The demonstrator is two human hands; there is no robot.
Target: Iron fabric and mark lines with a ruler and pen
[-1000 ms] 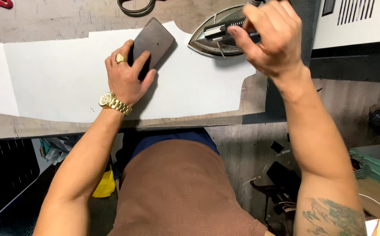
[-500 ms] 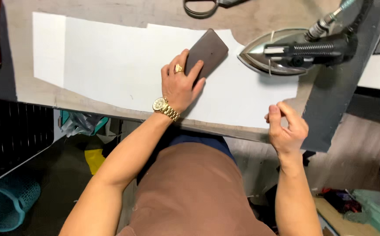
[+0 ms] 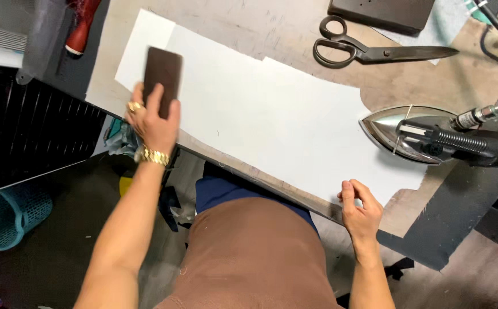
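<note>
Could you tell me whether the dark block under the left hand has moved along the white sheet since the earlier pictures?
Yes. The dark block, under the left hand, has slid away from the iron to the far left end of the white sheet.

Even, fairly bright overhead light on table point(image 3: 249, 23); white sheet point(image 3: 272, 120) close to overexposed, little surface detail. Specular glare on chrome iron point(image 3: 397, 129), short soft shadow beneath it toward table's right edge. Left hand point(image 3: 151, 123) slightly motion-blurred, dark block point(image 3: 163, 77) soft-edged. Floor below table's near edge dim, murky. Scissors point(image 3: 369, 51) reasonably sharp. Mild wide-angle stretch at frame corners.
</note>
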